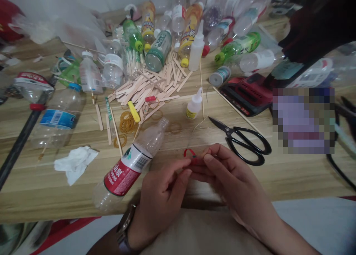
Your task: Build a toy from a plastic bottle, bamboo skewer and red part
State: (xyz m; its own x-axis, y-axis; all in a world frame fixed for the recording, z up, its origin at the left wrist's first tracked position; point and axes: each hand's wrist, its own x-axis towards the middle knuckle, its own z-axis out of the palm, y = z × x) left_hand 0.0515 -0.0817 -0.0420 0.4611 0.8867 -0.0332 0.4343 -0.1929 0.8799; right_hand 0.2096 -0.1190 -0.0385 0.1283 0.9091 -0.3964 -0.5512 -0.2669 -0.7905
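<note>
Left hand (161,188) and right hand (236,177) close together, fingers (218,151) pinched

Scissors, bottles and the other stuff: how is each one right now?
Scissors: blades closed
Red-labelled bottle: lying down, uncapped
Yellow-labelled nozzle bottle: upright
Tall nozzle bottle: upright
White tissue: crumpled
Blue-capped bottle: capped
Red band: curved into a loop

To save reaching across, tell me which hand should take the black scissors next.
Probably the right hand: the black scissors lie just beyond it, while the left hand is farther off, beside the bottle. Both work around the small red loop, so one must free up.
</note>
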